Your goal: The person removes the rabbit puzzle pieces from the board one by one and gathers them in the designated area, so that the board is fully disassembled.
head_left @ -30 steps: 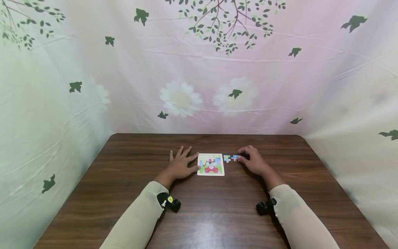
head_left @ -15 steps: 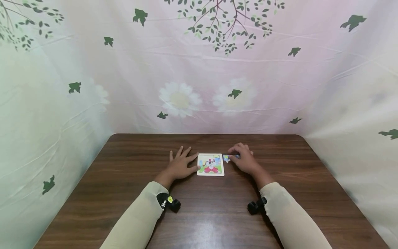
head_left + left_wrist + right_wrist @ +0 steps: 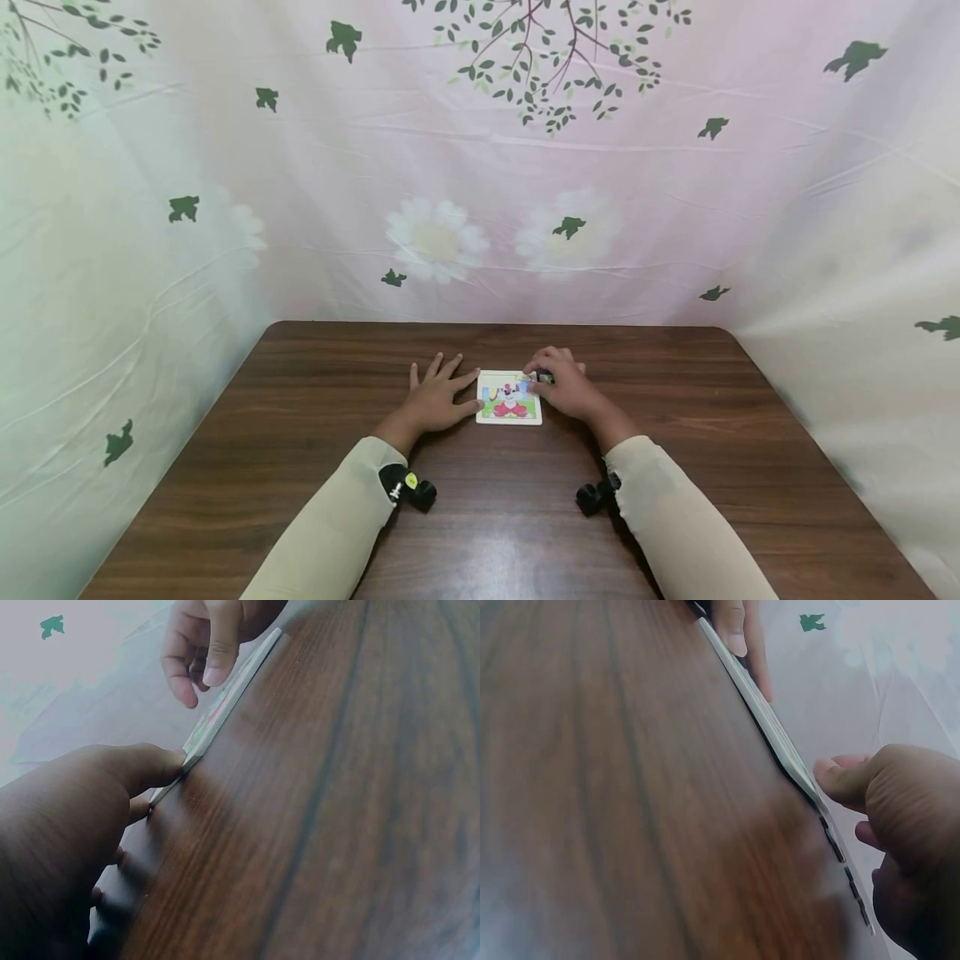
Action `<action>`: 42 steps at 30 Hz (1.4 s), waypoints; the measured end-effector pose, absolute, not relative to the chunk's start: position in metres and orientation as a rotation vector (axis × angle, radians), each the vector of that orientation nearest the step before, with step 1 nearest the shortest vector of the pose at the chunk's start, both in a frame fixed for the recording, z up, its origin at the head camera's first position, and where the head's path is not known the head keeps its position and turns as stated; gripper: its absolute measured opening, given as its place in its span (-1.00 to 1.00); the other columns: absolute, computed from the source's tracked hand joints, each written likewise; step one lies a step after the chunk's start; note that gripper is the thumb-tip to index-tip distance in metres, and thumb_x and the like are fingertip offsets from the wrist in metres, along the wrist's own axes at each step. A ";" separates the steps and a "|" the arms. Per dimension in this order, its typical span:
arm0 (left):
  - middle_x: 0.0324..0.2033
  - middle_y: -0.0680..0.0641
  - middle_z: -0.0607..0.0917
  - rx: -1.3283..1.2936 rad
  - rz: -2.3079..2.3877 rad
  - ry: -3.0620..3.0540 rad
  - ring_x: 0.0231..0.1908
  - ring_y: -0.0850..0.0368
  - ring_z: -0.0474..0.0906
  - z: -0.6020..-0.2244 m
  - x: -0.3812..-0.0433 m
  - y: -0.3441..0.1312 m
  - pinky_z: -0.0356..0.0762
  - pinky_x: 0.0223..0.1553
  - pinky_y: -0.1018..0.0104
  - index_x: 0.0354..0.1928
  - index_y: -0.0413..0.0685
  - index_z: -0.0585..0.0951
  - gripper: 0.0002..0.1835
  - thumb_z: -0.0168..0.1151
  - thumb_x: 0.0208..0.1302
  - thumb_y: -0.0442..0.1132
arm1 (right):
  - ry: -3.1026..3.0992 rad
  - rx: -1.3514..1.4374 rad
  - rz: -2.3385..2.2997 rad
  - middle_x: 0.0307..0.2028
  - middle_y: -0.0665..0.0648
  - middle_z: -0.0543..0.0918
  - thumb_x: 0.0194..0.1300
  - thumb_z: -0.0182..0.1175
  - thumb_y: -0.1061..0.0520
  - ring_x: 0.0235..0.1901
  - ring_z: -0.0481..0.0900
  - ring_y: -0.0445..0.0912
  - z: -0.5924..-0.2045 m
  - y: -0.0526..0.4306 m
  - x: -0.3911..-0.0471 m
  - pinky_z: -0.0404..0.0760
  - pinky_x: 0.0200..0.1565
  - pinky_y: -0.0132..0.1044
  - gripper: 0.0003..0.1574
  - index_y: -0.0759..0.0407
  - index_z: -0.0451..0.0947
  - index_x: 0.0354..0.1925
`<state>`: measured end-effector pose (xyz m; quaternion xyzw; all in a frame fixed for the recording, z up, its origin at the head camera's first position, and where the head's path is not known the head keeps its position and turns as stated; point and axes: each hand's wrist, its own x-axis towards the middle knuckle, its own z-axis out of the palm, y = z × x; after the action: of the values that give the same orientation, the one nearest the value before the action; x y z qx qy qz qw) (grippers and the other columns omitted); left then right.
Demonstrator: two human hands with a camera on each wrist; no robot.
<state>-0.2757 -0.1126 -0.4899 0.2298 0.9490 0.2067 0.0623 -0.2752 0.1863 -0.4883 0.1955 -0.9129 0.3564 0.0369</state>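
Observation:
A small white-framed jigsaw puzzle (image 3: 509,408) with a cartoon figure in pink and red lies flat on the table. My left hand (image 3: 433,403) rests at its left side with fingers spread; the thumb and index fingertip touch the frame's edge. Over the puzzle's upper right corner is my right hand (image 3: 567,389), thumb and index finger apart and bent down toward the picture. Nothing shows between them in the left wrist view. Two loose puzzle pieces lie in a row just right of the frame, the nearer piece (image 3: 831,838) and the farther piece (image 3: 859,900), mostly hidden under the right hand in the head view.
The brown wooden table (image 3: 495,517) has its far edge close beyond the hands. Behind and on both sides hangs a pale cloth (image 3: 480,167) printed with leaves, birds and flowers. A black wrist camera (image 3: 588,500) sits on each forearm.
My right hand has moved left, from the outer loose piece across both pieces to the puzzle's upper right corner. The left hand and the puzzle have stayed put.

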 end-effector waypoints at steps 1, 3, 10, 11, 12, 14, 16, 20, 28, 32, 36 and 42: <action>0.78 -0.08 0.09 0.691 0.625 2.867 0.78 -0.31 -0.23 -0.490 -0.276 -0.112 -0.44 0.61 -0.64 0.70 0.39 0.32 -0.22 0.12 0.56 0.41 | -2.807 0.613 1.097 0.27 0.22 0.62 0.47 0.43 0.18 0.33 0.36 0.24 -0.488 0.185 -0.276 0.15 0.24 0.34 -0.82 0.05 0.77 0.01; 0.78 -0.08 0.09 0.684 0.630 2.863 0.78 -0.31 -0.23 -0.489 -0.276 -0.112 -0.45 0.61 -0.64 0.70 0.39 0.32 -0.22 0.12 0.56 0.40 | -2.817 0.627 1.096 0.27 0.20 0.61 0.46 0.43 0.19 0.31 0.35 0.22 -0.489 0.184 -0.277 0.13 0.23 0.32 -0.82 0.03 0.77 0.00; 0.78 -0.08 0.09 0.672 0.625 2.863 0.78 -0.31 -0.22 -0.489 -0.276 -0.111 -0.44 0.61 -0.64 0.69 0.39 0.33 -0.22 0.12 0.55 0.40 | -2.849 0.636 1.075 0.24 0.16 0.58 0.47 0.44 0.14 0.30 0.32 0.20 -0.489 0.181 -0.278 0.10 0.19 0.24 -0.81 -0.04 0.80 0.02; 0.78 -0.08 0.09 0.672 0.624 2.864 0.78 -0.31 -0.22 -0.489 -0.276 -0.111 -0.44 0.61 -0.63 0.69 0.39 0.33 -0.22 0.12 0.55 0.40 | -2.854 0.639 1.065 0.24 0.17 0.58 0.47 0.44 0.13 0.31 0.31 0.21 -0.488 0.181 -0.277 0.10 0.20 0.25 -0.80 -0.05 0.80 0.03; 0.78 -0.08 0.09 0.671 0.625 2.864 0.78 -0.31 -0.22 -0.489 -0.276 -0.111 -0.44 0.61 -0.63 0.69 0.39 0.33 -0.22 0.12 0.55 0.40 | -2.863 0.641 1.056 0.25 0.17 0.57 0.48 0.43 0.11 0.33 0.30 0.22 -0.487 0.181 -0.277 0.10 0.22 0.27 -0.79 -0.07 0.80 0.04; 0.78 -0.08 0.09 0.671 0.625 2.865 0.78 -0.31 -0.22 -0.489 -0.276 -0.111 -0.44 0.61 -0.63 0.69 0.39 0.33 -0.22 0.12 0.55 0.40 | -2.887 0.647 1.031 0.28 0.19 0.55 0.52 0.40 0.09 0.35 0.28 0.24 -0.486 0.180 -0.275 0.10 0.24 0.30 -0.79 -0.10 0.81 0.06; 0.78 -0.08 0.09 0.668 0.622 2.866 0.78 -0.31 -0.22 -0.489 -0.276 -0.111 -0.44 0.61 -0.63 0.70 0.39 0.33 -0.22 0.12 0.55 0.40 | -2.909 0.660 0.996 0.31 0.20 0.53 0.55 0.36 0.08 0.36 0.27 0.25 -0.486 0.179 -0.274 0.09 0.25 0.31 -0.79 -0.13 0.80 0.08; 0.78 -0.08 0.10 0.666 0.622 2.868 0.78 -0.31 -0.22 -0.490 -0.276 -0.111 -0.45 0.61 -0.63 0.69 0.39 0.33 -0.22 0.11 0.55 0.41 | -2.935 0.673 0.936 0.33 0.20 0.49 0.60 0.31 0.08 0.37 0.24 0.26 -0.488 0.177 -0.274 0.08 0.24 0.30 -0.77 -0.15 0.80 0.10; 0.77 -0.09 0.11 0.688 0.640 2.870 0.78 -0.33 -0.22 -0.489 -0.276 -0.112 -0.44 0.60 -0.65 0.69 0.37 0.34 -0.21 0.13 0.54 0.41 | -2.944 0.633 0.943 0.33 0.25 0.47 0.61 0.27 0.13 0.40 0.18 0.32 -0.484 0.171 -0.271 0.07 0.25 0.36 -0.83 -0.08 0.76 0.02; 0.77 -0.10 0.11 0.692 0.657 2.864 0.78 -0.33 -0.22 -0.489 -0.276 -0.112 -0.45 0.60 -0.65 0.69 0.37 0.34 -0.21 0.13 0.54 0.41 | -2.961 0.610 0.924 0.33 0.23 0.47 0.62 0.27 0.13 0.40 0.21 0.30 -0.484 0.168 -0.271 0.10 0.22 0.30 -0.87 -0.11 0.70 -0.01; 0.77 -0.09 0.10 0.695 0.656 2.864 0.78 -0.33 -0.22 -0.489 -0.277 -0.113 -0.45 0.61 -0.64 0.69 0.38 0.34 -0.21 0.13 0.54 0.41 | -2.963 0.606 0.905 0.31 0.19 0.51 0.61 0.28 0.12 0.37 0.27 0.26 -0.486 0.167 -0.271 0.13 0.19 0.23 -0.89 -0.13 0.66 -0.03; 0.78 -0.09 0.10 0.693 0.652 2.862 0.78 -0.32 -0.23 -0.490 -0.276 -0.113 -0.46 0.61 -0.63 0.69 0.37 0.34 -0.21 0.13 0.54 0.40 | -2.917 0.606 0.925 0.24 0.17 0.62 0.57 0.32 0.15 0.27 0.37 0.18 -0.486 0.167 -0.269 0.14 0.17 0.22 -0.83 -0.05 0.71 0.06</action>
<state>-0.2763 -0.1125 -0.4900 0.2293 0.9471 0.2157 0.0627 -0.2691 0.1669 -0.4857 0.1943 -0.9350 0.2964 0.0113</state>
